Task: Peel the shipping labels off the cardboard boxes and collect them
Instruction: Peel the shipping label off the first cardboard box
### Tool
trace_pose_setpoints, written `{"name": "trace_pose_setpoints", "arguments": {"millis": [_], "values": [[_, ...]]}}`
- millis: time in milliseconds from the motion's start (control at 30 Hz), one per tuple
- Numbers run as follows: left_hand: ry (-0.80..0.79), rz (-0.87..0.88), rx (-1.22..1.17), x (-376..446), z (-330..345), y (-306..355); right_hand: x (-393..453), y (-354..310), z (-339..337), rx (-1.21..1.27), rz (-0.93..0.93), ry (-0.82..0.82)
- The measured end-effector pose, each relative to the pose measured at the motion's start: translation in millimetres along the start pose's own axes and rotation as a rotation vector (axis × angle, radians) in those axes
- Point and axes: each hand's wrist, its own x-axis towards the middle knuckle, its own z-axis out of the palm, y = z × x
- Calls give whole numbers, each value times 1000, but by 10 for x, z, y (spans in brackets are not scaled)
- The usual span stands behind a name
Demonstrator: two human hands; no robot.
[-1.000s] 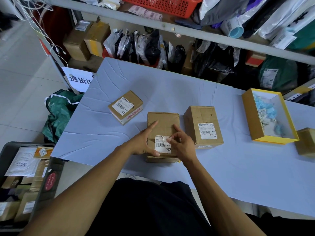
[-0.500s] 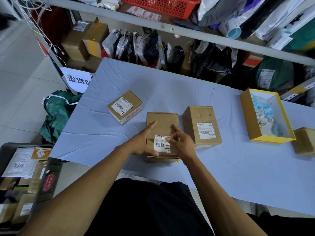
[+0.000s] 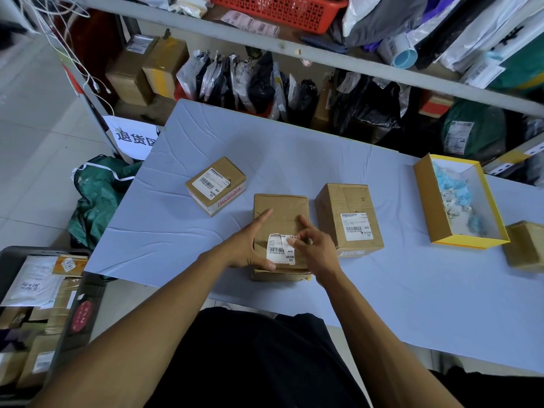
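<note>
Three cardboard boxes lie on the pale blue table (image 3: 176, 242). The middle box (image 3: 281, 214) is in front of me, with a white shipping label (image 3: 278, 251) on its near top face. My left hand (image 3: 250, 245) rests flat against that box's left side, index finger stretched along the top, thumb at the label's lower edge. My right hand (image 3: 316, 250) pinches the label's right edge, which looks creased and slightly lifted. The left box (image 3: 216, 185) and the right box (image 3: 348, 219) each carry their own label.
An open yellow box (image 3: 429, 201) holding blue and white scraps stands at the right, another brown box (image 3: 525, 245) beyond it. A dark crate (image 3: 85, 313) of parcels sits low left, a green bag (image 3: 100, 195) on the floor, and packed shelves behind the table.
My right hand has shifted slightly right and its fingers have curled on the label's edge, which now shows a crease. The left hand has stayed on the box.
</note>
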Motion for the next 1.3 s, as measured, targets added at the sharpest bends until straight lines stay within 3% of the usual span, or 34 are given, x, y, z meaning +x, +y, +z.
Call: {"name": "trace_pose_setpoints", "arguments": {"millis": [1300], "values": [[4, 28, -10, -2, 6, -21, 46, -97, -96, 277, 75, -39]]}}
